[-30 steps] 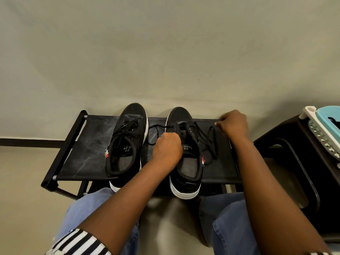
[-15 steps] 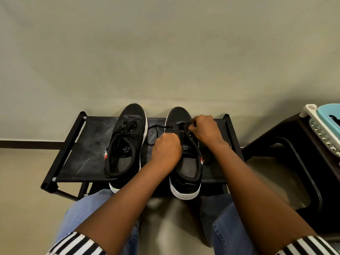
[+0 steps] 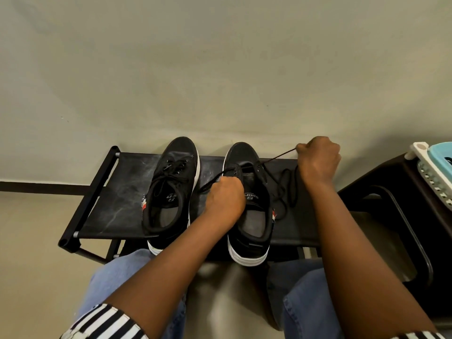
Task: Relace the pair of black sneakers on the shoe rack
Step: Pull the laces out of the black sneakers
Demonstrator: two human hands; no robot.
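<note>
Two black sneakers with white soles stand side by side, toes to the wall, on a black shoe rack (image 3: 117,192). The left sneaker (image 3: 171,189) has laces running through its eyelets. My left hand (image 3: 223,199) rests on the right sneaker (image 3: 254,216) at its left edge, fingers closed on the left part of its black lace (image 3: 283,192). My right hand (image 3: 318,160) is up and to the right of that shoe, pinching the lace's other end, which runs taut from the front eyelets. Slack lace lies looped on the rack between shoe and right wrist.
A plain wall rises right behind the rack. A dark plastic stool (image 3: 396,216) stands close on the right, with a white and teal basket (image 3: 435,172) on it. My knees in blue jeans (image 3: 127,277) are just below the rack's front edge.
My right hand went from the rack's right end to the shoe's front eyelets, then pulled out and to the right with the lace end, drawing it taut. The left hand stayed on the shoe.
</note>
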